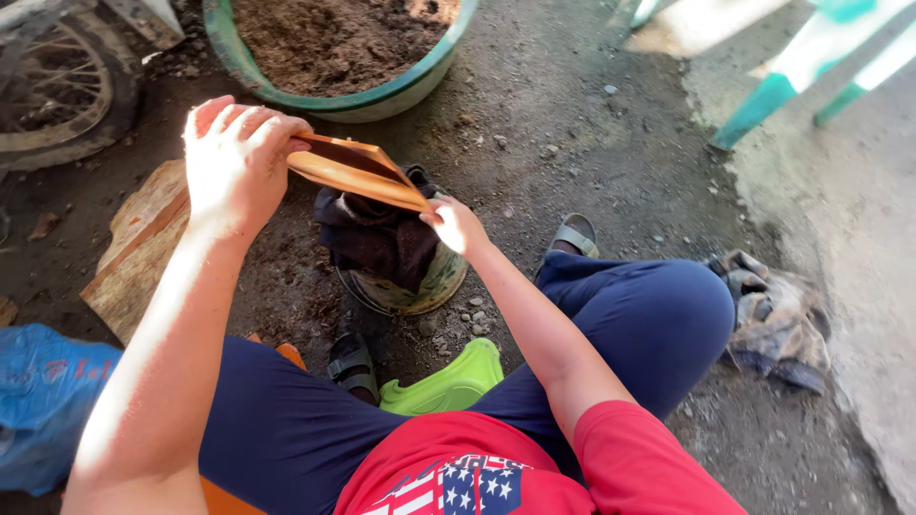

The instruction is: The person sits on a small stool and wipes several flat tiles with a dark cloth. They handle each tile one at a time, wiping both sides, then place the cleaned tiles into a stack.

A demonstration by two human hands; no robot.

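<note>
You sit low on a lime-green stool (448, 383), knees apart, in dark blue trousers and a red shirt. One sandalled foot (354, 365) sits just ahead of the stool; the other sandal (575, 234) shows beyond your right knee.

Your right hand (457, 227) pinches the near, pointed end of a thin brown wooden piece (355, 173); grip clenched on it, thumb and fingers at the tip. Your left hand (234, 157) is raised, fingers curled over the far, wider end of the same piece; that grip is also clenched on it. The piece is held between both hands, tilted, lower at your right. It appears to be two flat layers lying one on the other; cannot tell whether they are joined.

Directly under the piece stands a worn metal bucket (420, 286) on the dirt ground (592, 153), with a dark cloth (377, 238) draped over its rim and hanging down the near side. The piece is above the cloth; contact cannot be told.

To your left: a blue plastic bag (43, 401) near your elbow, then a rough wooden block (138, 248) on the ground. To your right: a crumpled grey rag (778, 319) beside your knee, next to a pale concrete edge.

Farther off: a green basin (334, 95) filled with brown soil, a spoked wheel (57, 91) at upper left, and teal furniture legs (763, 105) at upper right.
</note>
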